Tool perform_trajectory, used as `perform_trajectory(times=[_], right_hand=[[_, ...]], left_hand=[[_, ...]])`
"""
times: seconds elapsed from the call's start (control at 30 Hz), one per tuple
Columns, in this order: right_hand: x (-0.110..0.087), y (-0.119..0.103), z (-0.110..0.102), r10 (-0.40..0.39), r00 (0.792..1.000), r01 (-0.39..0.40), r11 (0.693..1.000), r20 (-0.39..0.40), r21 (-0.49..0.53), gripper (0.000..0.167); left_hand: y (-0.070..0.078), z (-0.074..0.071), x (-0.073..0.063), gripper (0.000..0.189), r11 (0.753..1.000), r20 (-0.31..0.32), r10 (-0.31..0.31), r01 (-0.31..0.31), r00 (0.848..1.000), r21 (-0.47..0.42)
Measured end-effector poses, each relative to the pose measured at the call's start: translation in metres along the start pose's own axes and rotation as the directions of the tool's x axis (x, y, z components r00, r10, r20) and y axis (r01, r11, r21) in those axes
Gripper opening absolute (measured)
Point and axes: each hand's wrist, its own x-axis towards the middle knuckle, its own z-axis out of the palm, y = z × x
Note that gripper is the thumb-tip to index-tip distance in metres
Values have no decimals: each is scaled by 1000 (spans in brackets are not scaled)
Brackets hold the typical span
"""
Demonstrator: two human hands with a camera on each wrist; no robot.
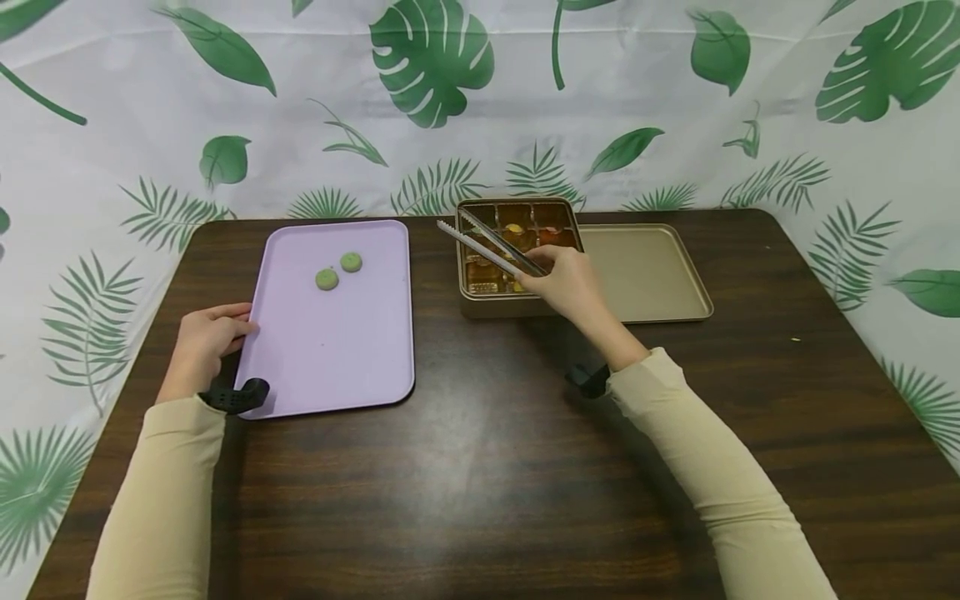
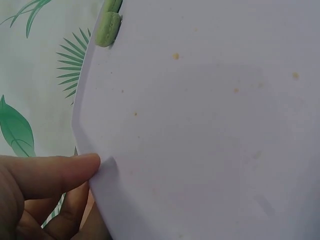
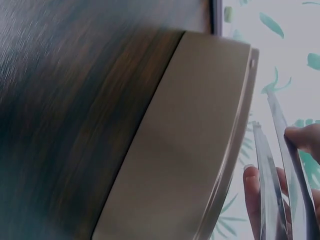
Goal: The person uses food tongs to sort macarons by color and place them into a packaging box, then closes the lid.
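A dark wooden table (image 1: 480, 467) fills the lower frame. Left of centre lies a lilac tray (image 1: 333, 367) holding two green cookies (image 1: 327, 279) near its upper middle. The left hand (image 1: 206, 337) rests at its left edge, thumb touching the rim. Upper centre, a gold tin (image 1: 495, 307) with compartments holds assorted sweets; its lid (image 1: 645, 275) lies just right. The right hand (image 1: 570, 283) pinches metal tongs (image 1: 491, 246) over the tin, arms slightly spread.

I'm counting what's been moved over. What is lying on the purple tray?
Two green cookies lie on the purple tray; the left hand covers only its edge.
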Motion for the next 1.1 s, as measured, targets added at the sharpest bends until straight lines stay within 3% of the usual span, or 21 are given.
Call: perform_trajectory(times=[0.37, 0.57, 1.1], right_hand=[[-11, -20, 15, -97, 995, 96, 995, 35, 30, 39], [-15, -30, 27, -125, 986, 120, 992, 107, 48, 39], [-16, -57, 59, -196, 962, 200, 980, 191, -1, 36]], left_hand=[[0, 2, -1, 52, 999, -19, 7, -7, 1000, -31], [2, 4, -2, 52, 1000, -16, 7, -8, 1000, -24], [13, 18, -5, 52, 998, 50, 56, -56, 997, 11]])
